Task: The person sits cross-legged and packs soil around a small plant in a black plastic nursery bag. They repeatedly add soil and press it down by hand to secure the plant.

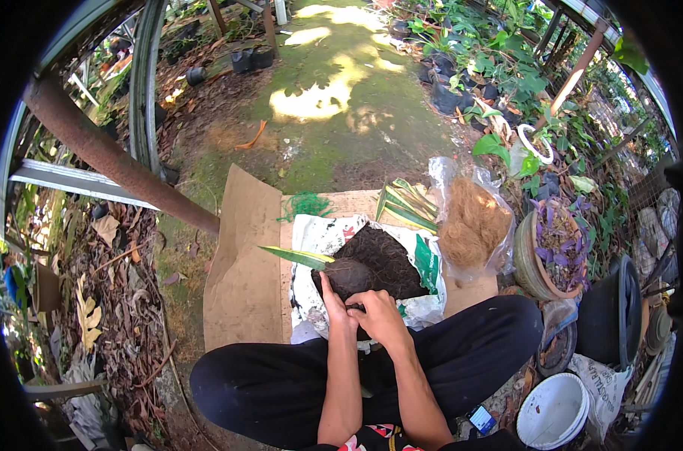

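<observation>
A rounded ball of dark soil [351, 275] lies over the soil heap, with a yellow-edged snake plant leaf [296, 257] sticking out to its left. My left hand [336, 307] cups the near left side of the ball, one finger stretched up to the leaf's base. Close against that palm, my right hand [377, 315] has curled fingers around a dark bit at the ball's near edge; what it grips is partly hidden. Loose dark soil [389, 253] with fine roots fills an opened white plastic sack [313, 231] under both hands.
Cardboard [245, 270] lies beneath the sack. Beyond it are green string [306, 206], cut snake plant leaves [409, 206] and a plastic bag of brown coconut fibre [471, 225]. To the right stand a potted purple plant [555, 248], a black bucket [603, 315] and a white tub [553, 411].
</observation>
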Demonstrator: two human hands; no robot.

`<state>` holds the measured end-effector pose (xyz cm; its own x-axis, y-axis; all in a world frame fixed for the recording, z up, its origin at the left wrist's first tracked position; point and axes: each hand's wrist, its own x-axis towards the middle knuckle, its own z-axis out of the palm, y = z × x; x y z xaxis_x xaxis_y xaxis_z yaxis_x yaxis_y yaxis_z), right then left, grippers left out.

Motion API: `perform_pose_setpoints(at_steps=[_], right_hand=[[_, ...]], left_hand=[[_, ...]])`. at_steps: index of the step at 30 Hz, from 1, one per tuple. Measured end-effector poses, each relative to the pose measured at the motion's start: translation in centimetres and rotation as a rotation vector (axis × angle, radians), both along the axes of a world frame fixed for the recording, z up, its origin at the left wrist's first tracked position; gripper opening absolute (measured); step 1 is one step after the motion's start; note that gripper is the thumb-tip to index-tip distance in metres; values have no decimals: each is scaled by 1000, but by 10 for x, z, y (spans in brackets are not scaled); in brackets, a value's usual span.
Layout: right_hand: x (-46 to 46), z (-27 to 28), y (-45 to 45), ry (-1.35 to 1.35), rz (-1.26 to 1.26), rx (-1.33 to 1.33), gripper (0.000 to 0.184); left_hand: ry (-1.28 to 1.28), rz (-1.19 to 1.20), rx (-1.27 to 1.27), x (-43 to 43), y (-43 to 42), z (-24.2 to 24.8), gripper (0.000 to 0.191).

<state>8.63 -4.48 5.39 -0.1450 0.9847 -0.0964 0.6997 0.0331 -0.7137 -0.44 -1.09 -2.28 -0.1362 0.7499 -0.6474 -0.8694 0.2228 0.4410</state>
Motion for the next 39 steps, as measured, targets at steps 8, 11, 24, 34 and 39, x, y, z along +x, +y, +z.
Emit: perform_pose_setpoints(at_steps=[8,11,24,34,39], right_hand=[[0,-1,12,163,-224,-81,21],[-1,5,16,153,-281,-108,25],[-7,5,13,199,-181,-45,23],[-6,9,11,153,-140,-37,24],[-7,9,10,189,-117,-51,27]], left_hand=[[-117,-11,11,1,1,0,54],[-148,-40,43,3,0,-5,53],[-58,-75,9,7,2,5,49],[-79,-79,64,2,2,-9,48],[-63,-65,26,2,0,-6,49]])
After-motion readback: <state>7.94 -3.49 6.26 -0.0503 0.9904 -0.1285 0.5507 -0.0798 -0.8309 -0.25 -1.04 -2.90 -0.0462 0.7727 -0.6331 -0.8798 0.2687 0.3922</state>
